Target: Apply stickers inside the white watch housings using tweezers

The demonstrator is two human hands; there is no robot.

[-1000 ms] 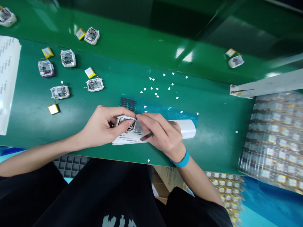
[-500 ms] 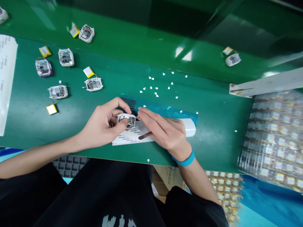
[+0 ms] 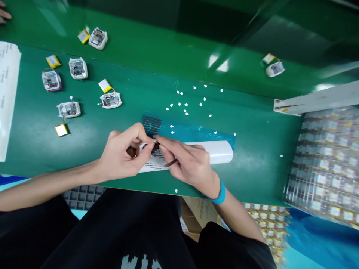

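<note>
My left hand [image 3: 126, 151] is closed on a small watch case [image 3: 155, 149] with a bare circuit board inside, mostly covered by my fingers. My right hand [image 3: 186, 158] is closed too, its thumb and forefinger meeting my left fingertips at the case's upper edge. A slim brown tool [image 3: 171, 163], perhaps tweezers, sticks out from under its palm. Whatever tiny part lies between the fingertips cannot be made out. Beneath both hands lies a printed white backing sheet [image 3: 215, 151], curled at its right end. Just beyond is a blue film [image 3: 193, 133] bearing rows of dark strips [image 3: 151, 125].
Several open watch cases [image 3: 78, 68], some with yellow batteries [image 3: 105, 85], lie at left. Small white stickers [image 3: 185, 111] dot the green table [image 3: 252, 149]. Stacked clear trays [image 3: 322, 164] stand right, beside a white bar [image 3: 316, 99]. Another person's hand [image 3: 4, 14] shows top left.
My right hand has moved left and slightly down, against my left fingertips. The watch case is now more hidden. Cases on the far strip shifted slightly left; another person's hand appeared top left.
</note>
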